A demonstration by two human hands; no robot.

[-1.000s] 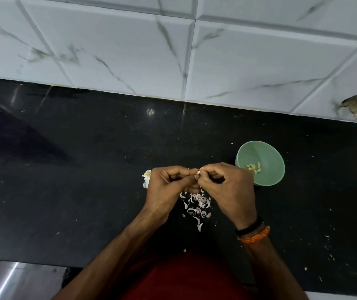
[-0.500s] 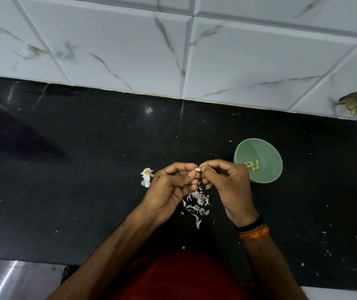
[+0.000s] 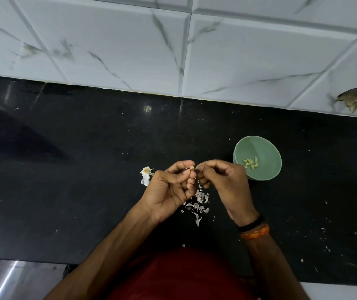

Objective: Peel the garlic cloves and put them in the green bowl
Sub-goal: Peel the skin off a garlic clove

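A shiny metal strip (image 3: 11, 278) shows at the near left corner, next to my black counter (image 3: 75, 191). White wall tiles (image 3: 108, 44) with grey streaks run along the far side of the counter.

Going right, a bit of garlic head (image 3: 146, 174) lies on the counter, just left of my hands. My left hand (image 3: 168, 189) is up over the counter. Its thumb and fingers curl around a small garlic clove (image 3: 191, 168) and pinch it at the tips. My right hand (image 3: 227, 187) is right next to it, so the two hands meet at the clove. Its fingertips pinch at the same clove too.

Under my hands, on the counter, is a little pile of white peels (image 3: 197, 204).

On my right wrist I wear a black band (image 3: 250, 224) and an orange thread (image 3: 255, 232).

Just to the right of my right hand sits the green bowl (image 3: 266, 169). A few peeled cloves (image 3: 250, 163) lie inside it.

Tiny white bits (image 3: 324, 245) are spread on the counter at the near right. Far right, a brown chipped spot (image 3: 349, 100) marks the wall.
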